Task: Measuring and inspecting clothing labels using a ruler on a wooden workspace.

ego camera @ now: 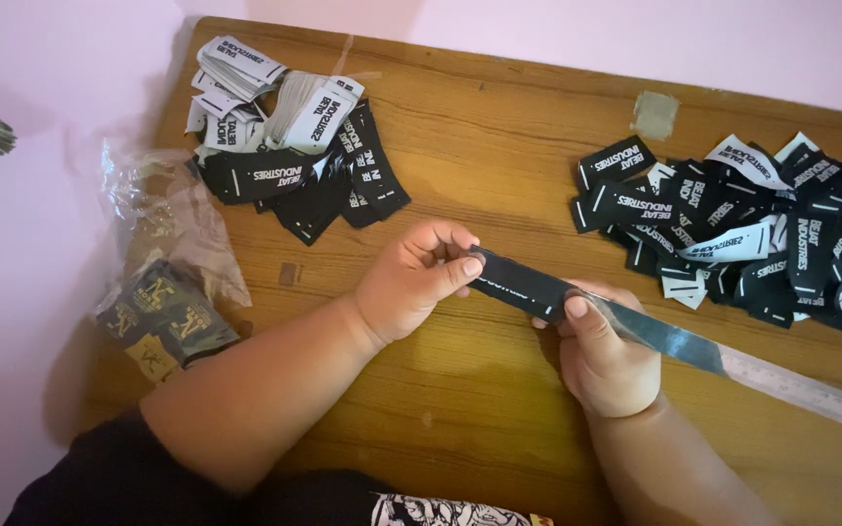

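- The left hand [411, 278] pinches one end of a black woven fabric label [521, 283], thumb on top.
- The right hand [601, 356] clamps a flat steel ruler [733, 363] against the label's other end; the ruler runs toward four o'clock.
- Loose black-and-white labels [743, 234] lie heaped at two o'clock on the wooden table [499, 146]; stacked labels [289, 136] at eleven.

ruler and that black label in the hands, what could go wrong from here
1. The metal ruler sticks out past the right hand toward the right pile; a swing could scatter it.
2. The label is pinched only at its ends, so it may slip off the ruler.
3. The ruler's edge sits under the right thumb and might nick it.
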